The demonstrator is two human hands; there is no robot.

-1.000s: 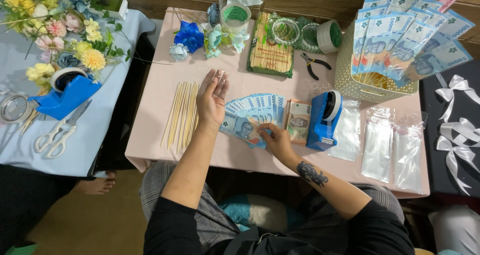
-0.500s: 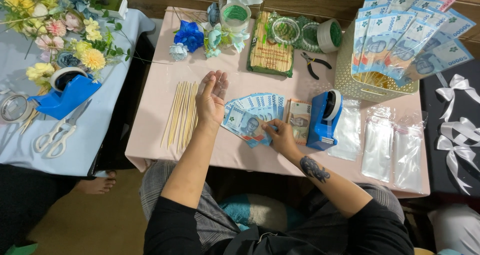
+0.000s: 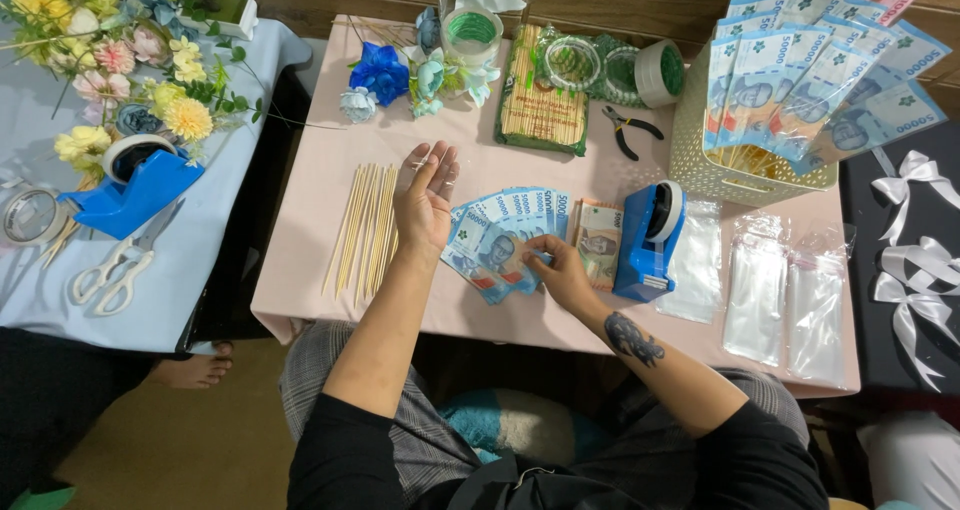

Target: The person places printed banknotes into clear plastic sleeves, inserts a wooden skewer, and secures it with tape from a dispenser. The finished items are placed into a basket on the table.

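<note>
Resting palm-up left hand (image 3: 424,202), right hand (image 3: 558,270) on banknotes (image 3: 505,232)

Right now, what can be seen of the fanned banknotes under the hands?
The fanned banknotes are blue-green paper bills spread in an overlapping arc, lying flat on the pink table between the wooden skewers and the blue tape dispenser. The right hand pinches their lower edge; the left hand rests at their left side, palm open.

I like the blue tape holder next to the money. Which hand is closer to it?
Right. The right hand rests on the fanned banknotes just beside the blue tape dispenser; the left hand is raised farther off, near the wooden skewers.
</note>
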